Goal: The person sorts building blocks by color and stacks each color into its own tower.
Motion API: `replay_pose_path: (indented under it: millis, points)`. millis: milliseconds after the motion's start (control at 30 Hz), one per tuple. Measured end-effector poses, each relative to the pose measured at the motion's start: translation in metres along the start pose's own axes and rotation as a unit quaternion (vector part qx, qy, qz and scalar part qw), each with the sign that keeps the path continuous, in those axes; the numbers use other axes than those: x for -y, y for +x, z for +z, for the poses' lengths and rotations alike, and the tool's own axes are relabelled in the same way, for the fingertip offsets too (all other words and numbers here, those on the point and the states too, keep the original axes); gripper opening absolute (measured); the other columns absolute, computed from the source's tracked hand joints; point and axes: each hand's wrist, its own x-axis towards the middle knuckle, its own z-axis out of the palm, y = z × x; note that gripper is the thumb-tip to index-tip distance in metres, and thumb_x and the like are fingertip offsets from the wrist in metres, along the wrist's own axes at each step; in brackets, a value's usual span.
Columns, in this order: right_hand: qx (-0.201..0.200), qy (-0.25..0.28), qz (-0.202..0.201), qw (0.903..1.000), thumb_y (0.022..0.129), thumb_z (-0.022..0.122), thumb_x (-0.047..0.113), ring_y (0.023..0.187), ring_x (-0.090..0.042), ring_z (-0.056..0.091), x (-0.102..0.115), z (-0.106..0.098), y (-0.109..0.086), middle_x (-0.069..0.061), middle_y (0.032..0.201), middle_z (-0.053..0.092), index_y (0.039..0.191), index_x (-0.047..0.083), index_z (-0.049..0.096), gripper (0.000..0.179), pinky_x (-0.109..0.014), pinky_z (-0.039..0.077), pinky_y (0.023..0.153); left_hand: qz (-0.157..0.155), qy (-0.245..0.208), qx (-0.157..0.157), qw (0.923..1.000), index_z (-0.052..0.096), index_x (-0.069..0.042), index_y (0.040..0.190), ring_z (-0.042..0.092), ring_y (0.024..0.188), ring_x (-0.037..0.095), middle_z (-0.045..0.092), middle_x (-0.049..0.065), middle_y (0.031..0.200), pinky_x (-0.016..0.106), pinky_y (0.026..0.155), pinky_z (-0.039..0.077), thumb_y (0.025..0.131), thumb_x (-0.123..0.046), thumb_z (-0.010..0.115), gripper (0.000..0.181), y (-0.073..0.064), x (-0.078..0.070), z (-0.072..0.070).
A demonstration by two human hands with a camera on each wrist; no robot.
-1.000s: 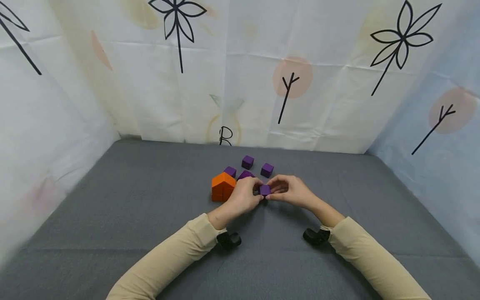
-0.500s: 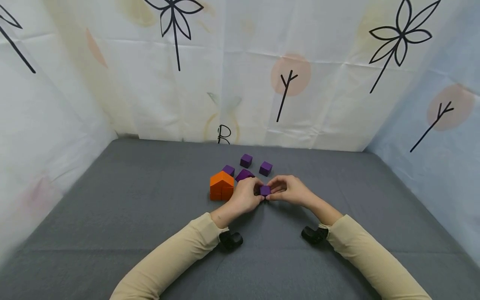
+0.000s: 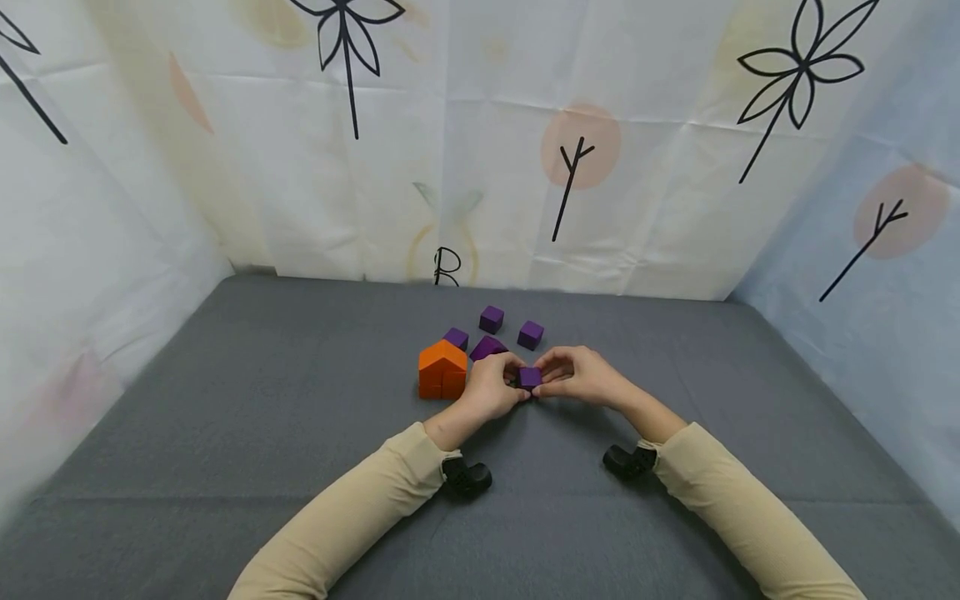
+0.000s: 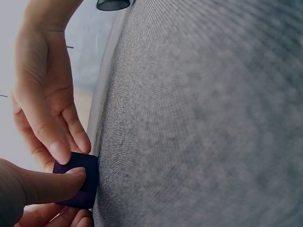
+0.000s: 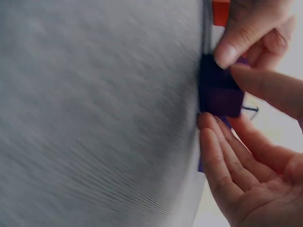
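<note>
In the head view, a small purple block (image 3: pixel 530 378) stands on the grey cloth between both hands. My left hand (image 3: pixel 491 387) grips it from the left, its thumb over the near face in the left wrist view. From the right, my right hand (image 3: pixel 581 377) pinches the same block with thumb and fingers. The right wrist view shows a line across the purple block (image 5: pixel 222 90); I cannot tell whether it is an edge or a seam between two pieces. Just left of my left hand stands an orange house-shaped stack of blocks (image 3: pixel 442 372).
Behind the hands lie a purple roof-shaped block (image 3: pixel 487 347) and loose purple cubes: one at the back (image 3: pixel 491 318), one to the right (image 3: pixel 531 335), and a purple block (image 3: pixel 456 338) partly behind the orange stack. A patterned white curtain (image 3: pixel 495 208) closes off the table's far edge.
The whole head view has shifted slightly. Both hands keep their grip on the purple block, and the other blocks stay in place.
</note>
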Motion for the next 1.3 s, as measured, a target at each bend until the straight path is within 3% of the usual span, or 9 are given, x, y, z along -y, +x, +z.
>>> replay_pose_path:
  millis: [133,367,533,667,867,1300]
  points:
    - [-0.004,-0.005,-0.007,1.0,0.089,0.069,0.022,0.102,-0.028,0.066,0.0,-0.006,0.001,-0.016,0.11,0.068,0.116,0.0,0.063,0.036,-0.041,0.053,0.086,-0.006,0.002,-0.004,1.0,0.069,-0.006,0.105,0.063,0.095,0.023,0.069,0.011,0.102,0.038,0.087,0.05,0.076,-0.006,0.08,0.032,0.001,0.001,0.001]
    - [-0.094,-0.013,0.016,0.9953,0.091,0.066,0.026,0.102,-0.03,0.065,0.0,-0.009,0.007,-0.016,0.113,0.067,0.119,0.001,0.063,0.038,-0.043,0.052,0.084,-0.009,0.011,-0.007,0.9999,0.069,-0.006,0.106,0.062,0.094,0.023,0.068,0.01,0.101,0.038,0.087,0.05,0.076,-0.006,0.08,0.032,0.002,0.001,0.001]
    - [-0.128,-0.015,0.045,0.9906,0.09,0.068,0.027,0.107,-0.032,0.063,-0.002,-0.007,0.017,-0.019,0.12,0.064,0.124,0.0,0.059,0.044,-0.044,0.052,0.085,-0.015,0.01,-0.003,0.9998,0.069,-0.006,0.107,0.062,0.094,0.024,0.068,0.011,0.102,0.038,0.087,0.05,0.076,-0.006,0.08,0.033,0.001,0.0,0.0]
    - [-0.128,-0.015,0.072,0.989,0.088,0.07,0.028,0.114,-0.035,0.059,-0.003,-0.006,0.026,-0.022,0.126,0.059,0.132,0.0,0.052,0.055,-0.046,0.049,0.092,-0.018,0.006,-0.001,0.9998,0.069,-0.006,0.107,0.061,0.094,0.024,0.067,0.011,0.102,0.039,0.088,0.05,0.076,-0.006,0.08,0.033,0.001,-0.001,-0.001]
    - [-0.122,-0.029,0.081,0.9888,0.087,0.071,0.026,0.12,-0.037,0.054,-0.001,-0.002,0.037,-0.024,0.132,0.054,0.137,0.0,0.047,0.061,-0.048,0.046,0.096,-0.02,0.008,0.005,0.9998,0.069,-0.006,0.107,0.062,0.095,0.024,0.067,0.011,0.102,0.039,0.088,0.05,0.076,-0.006,0.08,0.033,0.003,-0.001,0.0]
    - [-0.124,-0.035,0.107,0.9859,0.09,0.067,0.021,0.119,-0.036,0.055,-0.001,-0.002,0.05,-0.024,0.129,0.055,0.134,0.0,0.051,0.05,-0.045,0.049,0.093,-0.021,0.003,0.003,0.9998,0.069,-0.006,0.106,0.061,0.093,0.023,0.067,0.01,0.101,0.039,0.088,0.05,0.076,-0.006,0.08,0.032,0.003,-0.001,0.001]
